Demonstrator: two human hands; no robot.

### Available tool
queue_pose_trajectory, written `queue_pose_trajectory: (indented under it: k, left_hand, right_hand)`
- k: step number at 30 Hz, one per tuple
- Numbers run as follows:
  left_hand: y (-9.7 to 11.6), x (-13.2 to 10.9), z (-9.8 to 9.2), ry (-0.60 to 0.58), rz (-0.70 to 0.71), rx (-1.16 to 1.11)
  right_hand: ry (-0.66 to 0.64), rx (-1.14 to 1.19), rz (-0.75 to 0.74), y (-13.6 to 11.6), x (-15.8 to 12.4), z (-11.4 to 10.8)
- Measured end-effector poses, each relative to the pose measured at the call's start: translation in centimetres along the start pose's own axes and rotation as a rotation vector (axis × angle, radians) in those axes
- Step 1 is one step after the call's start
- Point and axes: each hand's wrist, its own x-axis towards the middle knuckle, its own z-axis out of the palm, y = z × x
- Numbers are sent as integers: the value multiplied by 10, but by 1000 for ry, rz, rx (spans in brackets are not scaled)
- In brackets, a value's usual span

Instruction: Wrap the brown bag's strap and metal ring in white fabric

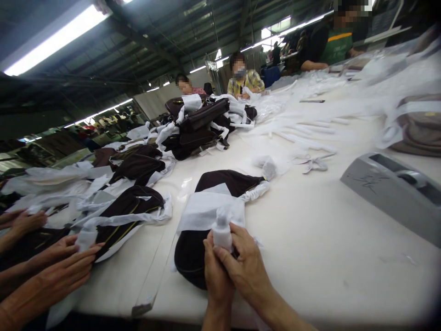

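Observation:
A black bag (191, 257) lies on the table right in front of me, with a sheet of white wrapping (200, 209) across its middle. Over its near part, my left hand (217, 271) and my right hand (246, 257) close together around a white-wrapped strap (222, 234). The thumb and fingers of the right hand press on the wrapping, while the left hand cups it from the other side. Beyond the bag, another white-wrapped strap end (257, 191) trails off to the right. What lies inside the wrapping is hidden.
A grey tape dispenser (379, 188) stands at right. Co-workers' hands (51, 276) handle a wrapped black bag (127, 211) at left. Piled bags (203, 119), loose white strips (313, 161) and a dark slim tool (312, 101) lie farther back. Several people sit across the table.

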Motion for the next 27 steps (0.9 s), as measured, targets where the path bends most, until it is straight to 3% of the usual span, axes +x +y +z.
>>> queue_pose_trajectory:
  k: [4, 6, 8, 10, 15, 21, 25, 27]
  left_hand:
    - [30, -4, 6, -134, 181, 337]
    - [44, -3, 8, -228, 165, 514]
    - [50, -1, 8, -305, 102, 527]
    - [46, -1, 8, -314, 82, 466]
    - [18, -7, 9, -104, 99, 454]
    - [14, -10, 8, -244, 151, 506]
    - [22, -13, -4, -388, 294, 682]
    - [19, -14, -15, -407, 466, 844]
  right_hand:
    - [-122, 67, -47, 0, 3, -16]
    - [-148, 98, -90, 0, 3, -20]
    - [-168, 127, -118, 0, 1, -22]
    - [-190, 125, -124, 3, -2, -23]
    - [-208, 58, -75, 18, -12, -23]
    - [-198, 53, -39, 24, -22, -24]
    - [-378, 8, -123, 21, -7, -62]
    - [-391, -113, -146, 29, 15, -88]
